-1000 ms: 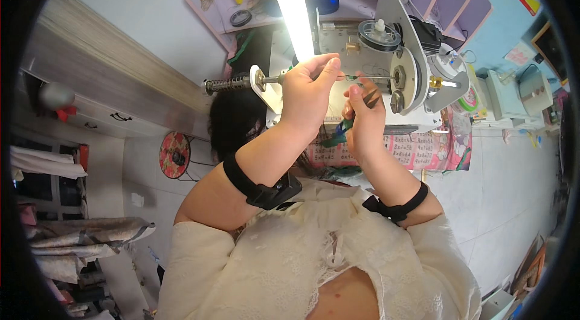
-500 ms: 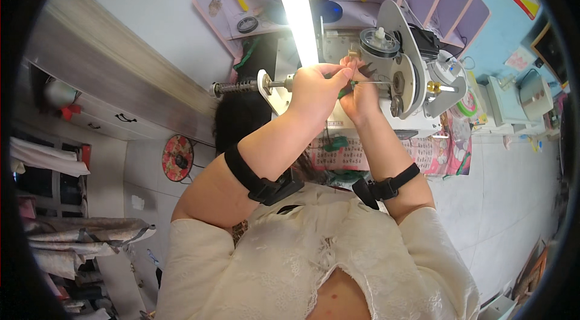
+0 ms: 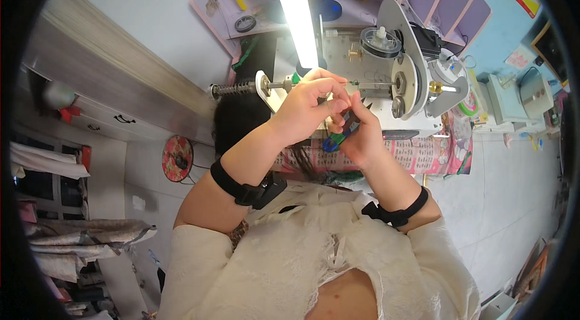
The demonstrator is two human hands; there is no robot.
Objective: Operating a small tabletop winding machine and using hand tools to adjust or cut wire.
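Bending inward, the fingers of the left hand [image 3: 311,102] curl together near the middle of the frame; I cannot tell whether they pinch anything. Just right of it, the right hand [image 3: 363,139] has its fingers wrapped around scissors [image 3: 331,142] with blue and green handles, in front of the white machine [image 3: 338,63]. A lit lamp [image 3: 295,18] fills the upper middle.

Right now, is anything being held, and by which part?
The right hand grips a blue-and-green tool around its middle, handle end showing below. Whether the left hand pinches anything is unclear.
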